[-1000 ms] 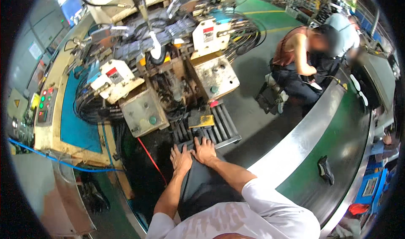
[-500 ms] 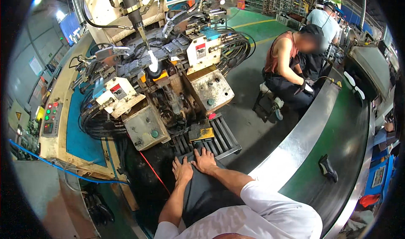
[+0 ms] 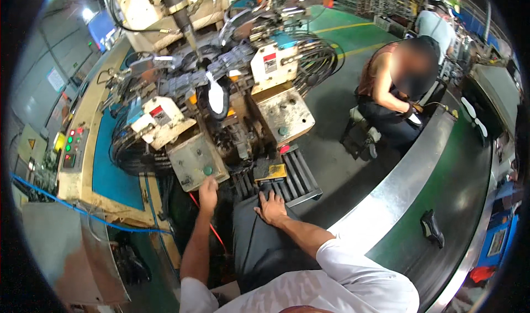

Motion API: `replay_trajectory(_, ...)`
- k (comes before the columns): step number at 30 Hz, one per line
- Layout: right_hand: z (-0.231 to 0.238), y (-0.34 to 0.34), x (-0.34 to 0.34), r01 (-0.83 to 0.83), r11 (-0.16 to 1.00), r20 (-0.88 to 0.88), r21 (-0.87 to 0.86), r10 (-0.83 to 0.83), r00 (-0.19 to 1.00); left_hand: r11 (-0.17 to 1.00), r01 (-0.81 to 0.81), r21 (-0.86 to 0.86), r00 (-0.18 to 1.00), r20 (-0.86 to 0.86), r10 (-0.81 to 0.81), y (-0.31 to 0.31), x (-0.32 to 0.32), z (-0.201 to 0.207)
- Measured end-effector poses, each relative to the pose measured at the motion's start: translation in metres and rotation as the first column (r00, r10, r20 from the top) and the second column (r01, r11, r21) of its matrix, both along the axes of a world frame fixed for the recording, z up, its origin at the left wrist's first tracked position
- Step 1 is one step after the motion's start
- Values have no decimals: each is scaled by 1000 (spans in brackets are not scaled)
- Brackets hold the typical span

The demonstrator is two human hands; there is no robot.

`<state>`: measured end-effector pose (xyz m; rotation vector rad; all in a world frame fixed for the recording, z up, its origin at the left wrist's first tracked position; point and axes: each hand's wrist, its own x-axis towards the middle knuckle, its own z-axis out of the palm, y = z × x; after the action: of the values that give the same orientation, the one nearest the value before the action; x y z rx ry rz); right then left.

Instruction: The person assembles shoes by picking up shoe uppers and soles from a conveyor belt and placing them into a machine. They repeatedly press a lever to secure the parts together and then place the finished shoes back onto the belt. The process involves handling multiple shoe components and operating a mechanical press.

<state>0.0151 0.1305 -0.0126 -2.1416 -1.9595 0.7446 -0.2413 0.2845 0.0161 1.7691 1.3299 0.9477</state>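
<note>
My right hand (image 3: 271, 207) lies flat with spread fingers on my dark trouser leg (image 3: 248, 235), near the knee, and holds nothing. My left hand (image 3: 208, 194) is raised off the leg, just below the lower edge of the left control box (image 3: 197, 157). The green button (image 3: 207, 170) on that box is close above it. Its fingers are blurred and partly turned away, so their pose does not show. Ahead, a dark shoe (image 3: 216, 96) with a white sole side hangs in the middle of the machine (image 3: 221, 64), beneath its slanted rod.
A second control box (image 3: 283, 117) with buttons stands to the right. A yellow-edged pedal (image 3: 269, 172) sits on a slatted metal step (image 3: 301, 177). At right runs a conveyor (image 3: 397, 241) carrying a black shoe (image 3: 432, 228). A seated co-worker (image 3: 386, 86) handles something beyond it.
My left hand has left my leg and moved left and up to the left control box. The right hand stays put. The shoe in the machine has swung, its white side now in view.
</note>
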Motion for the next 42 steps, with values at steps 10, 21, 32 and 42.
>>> replay_trajectory(10, -14, 4, 6, 66, 998, -8, 14, -66, 998, 925, 53, -375, 865, 480, 145, 88, 107, 160)
replay_trajectory(21, -14, 24, 8, 84, 996, 13, 25, -84, 996, 873, 362, -327, 476, 870, 129, 141, 144, 148)
replay_trajectory(32, -42, 23, 20, 33, 987, 24, 157, -37, 999, 908, 167, -384, 492, 831, 261, -82, 31, 102)
replay_trajectory(42, -41, 25, 7, -32, 985, 77, 171, 19, 997, 453, -819, -353, 566, -362, 741, -256, -272, -15)
